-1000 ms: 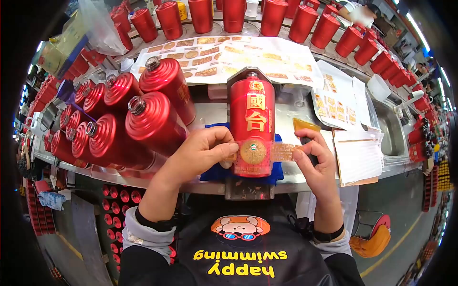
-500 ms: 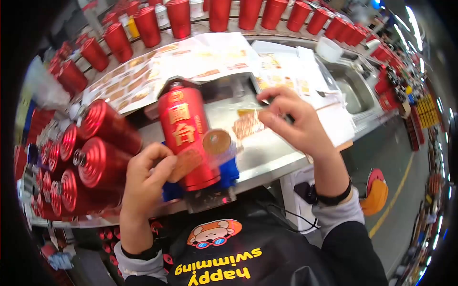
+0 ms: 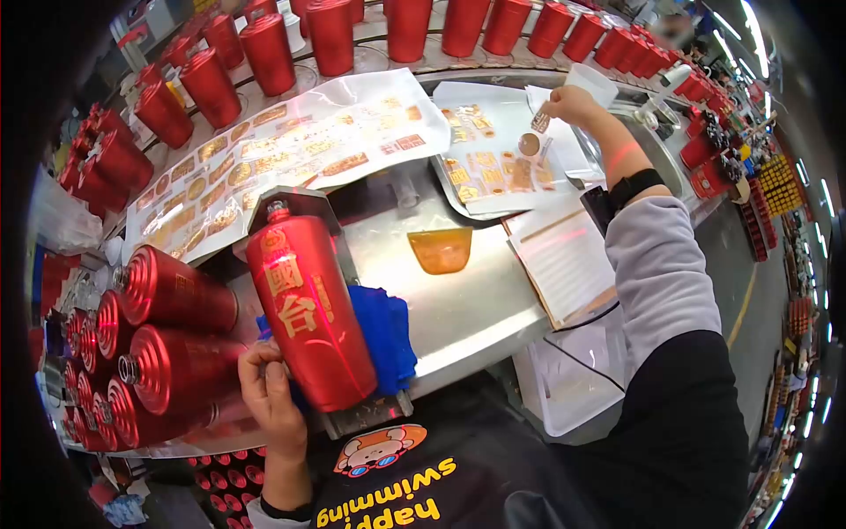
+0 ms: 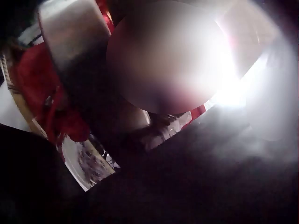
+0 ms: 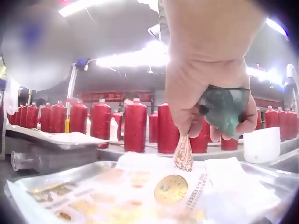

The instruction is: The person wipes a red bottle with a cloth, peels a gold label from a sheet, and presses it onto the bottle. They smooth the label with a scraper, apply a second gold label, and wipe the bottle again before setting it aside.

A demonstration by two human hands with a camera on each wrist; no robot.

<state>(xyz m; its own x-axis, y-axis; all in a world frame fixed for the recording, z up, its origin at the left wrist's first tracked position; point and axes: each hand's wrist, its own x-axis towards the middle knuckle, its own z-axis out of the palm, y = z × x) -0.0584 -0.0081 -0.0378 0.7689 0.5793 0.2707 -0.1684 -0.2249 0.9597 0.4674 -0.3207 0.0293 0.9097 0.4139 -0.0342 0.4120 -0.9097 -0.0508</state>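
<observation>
A red bottle (image 3: 308,309) with gold characters lies tilted back in a dark holder, blue cloth (image 3: 383,339) around its lower part. Beside its lower left side is my left hand (image 3: 271,401), fingers loosely curled, nothing visible in them. The left wrist view is dark and blurred. My right hand (image 3: 573,104) is stretched far to the right, pinching the end of a clear decal strip (image 5: 183,156) with a gold medallion (image 5: 171,190). That strip hangs over a metal tray (image 5: 21,198) of gold decals. A dark green, smooth piece (image 5: 226,109) is tucked inside the right hand.
Several red bottles (image 3: 181,370) crowd the left side. A decal sheet (image 3: 291,132) lies behind the holder. On the metal bench are an amber translucent piece (image 3: 441,251) and a stack of papers (image 3: 564,264). A sink (image 3: 674,163) is at right; red bottles line the back.
The strip stretched across the bottle's lower front has come away from it. My left hand let go of its end; my right hand carried it rightward to the tray. The head view turned right.
</observation>
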